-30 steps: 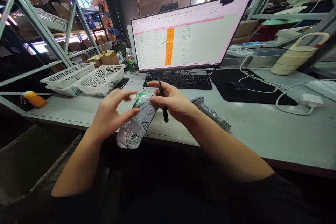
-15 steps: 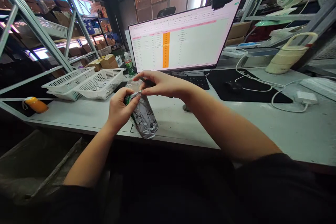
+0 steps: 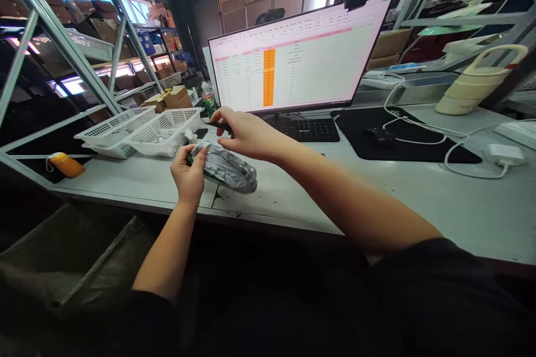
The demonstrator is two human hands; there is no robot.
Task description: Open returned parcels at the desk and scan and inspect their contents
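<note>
Two hands over desk edge (image 3: 293,217). Left hand (image 3: 189,170) raised, fingers clamped on clear plastic packet (image 3: 226,165), held just above desk. Right hand (image 3: 247,133) arched over it, pinching black pen (image 3: 218,124).

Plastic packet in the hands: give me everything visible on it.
The plastic packet is a crinkled, shiny grey-clear bag with green print at its left end. It holds something dark; what it is cannot be told. It lies roughly level, just above the desk near the front edge. The left hand grips its left end; the right hand, holding a black pen, is over its top.
</note>
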